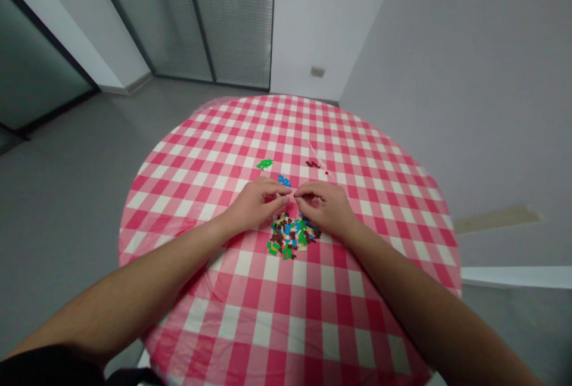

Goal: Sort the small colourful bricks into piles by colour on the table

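My left hand (259, 200) rests just above the far left side of a mixed pile of small plastic building bricks (290, 237) in green, blue, brown, white and tan. Its thumb and index finger curve toward each other, with a narrow gap between the tips. Facing it, my right hand (328, 206) is closed in a pinch on what looks like a tiny dark piece (295, 196), too small to identify surely. Just beyond the fingertips lies a small group of blue bricks (284, 180). Part of the pile is hidden by my right hand.
Farther out on the round table's red-and-white checked cover (250, 290) lie a green brick group (265, 164), a dark brown group (313, 164) and a single red brick (326, 173). Beyond the table are a glass partition (236, 16) and a white wall (322, 11).
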`<state>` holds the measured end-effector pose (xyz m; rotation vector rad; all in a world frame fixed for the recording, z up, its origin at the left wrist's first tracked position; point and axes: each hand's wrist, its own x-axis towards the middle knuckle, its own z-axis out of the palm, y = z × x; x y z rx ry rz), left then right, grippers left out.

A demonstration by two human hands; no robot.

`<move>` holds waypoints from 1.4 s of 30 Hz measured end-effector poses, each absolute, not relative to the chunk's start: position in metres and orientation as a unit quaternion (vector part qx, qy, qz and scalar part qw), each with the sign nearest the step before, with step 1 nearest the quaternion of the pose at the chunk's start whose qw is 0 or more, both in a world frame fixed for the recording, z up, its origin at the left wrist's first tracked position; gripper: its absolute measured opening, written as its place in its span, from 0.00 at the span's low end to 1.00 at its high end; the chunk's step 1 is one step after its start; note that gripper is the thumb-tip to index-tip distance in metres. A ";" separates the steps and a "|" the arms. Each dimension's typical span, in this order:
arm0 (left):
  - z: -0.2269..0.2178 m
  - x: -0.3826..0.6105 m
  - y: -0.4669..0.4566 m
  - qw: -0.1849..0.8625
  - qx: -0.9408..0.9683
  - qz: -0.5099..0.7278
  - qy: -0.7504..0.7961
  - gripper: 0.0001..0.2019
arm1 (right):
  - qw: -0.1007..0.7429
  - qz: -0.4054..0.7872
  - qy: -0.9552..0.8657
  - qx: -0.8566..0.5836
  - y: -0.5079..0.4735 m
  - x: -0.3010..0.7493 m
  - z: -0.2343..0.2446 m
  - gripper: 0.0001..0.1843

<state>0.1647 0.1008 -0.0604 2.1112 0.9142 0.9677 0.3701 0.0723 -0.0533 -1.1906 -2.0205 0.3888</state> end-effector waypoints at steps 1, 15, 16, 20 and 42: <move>-0.060 0.164 0.101 0.314 0.802 0.364 0.355 0.08 | 0.364 0.133 -0.782 -0.488 0.075 0.374 -0.054 0.08; -0.058 0.161 0.101 0.329 0.786 0.365 0.376 0.08 | 0.166 0.015 -0.763 -0.625 0.108 0.409 -0.062 0.11; -0.057 0.160 0.101 0.330 0.785 0.365 0.376 0.08 | 0.162 0.014 -0.768 -0.619 0.107 0.408 -0.060 0.11; -0.056 0.159 0.101 0.330 0.784 0.372 0.370 0.08 | 0.170 0.001 -0.781 -0.601 0.102 0.409 -0.056 0.12; -0.057 0.159 0.102 0.327 0.782 0.375 0.376 0.07 | 0.120 -0.041 -0.793 -0.596 0.104 0.408 -0.058 0.16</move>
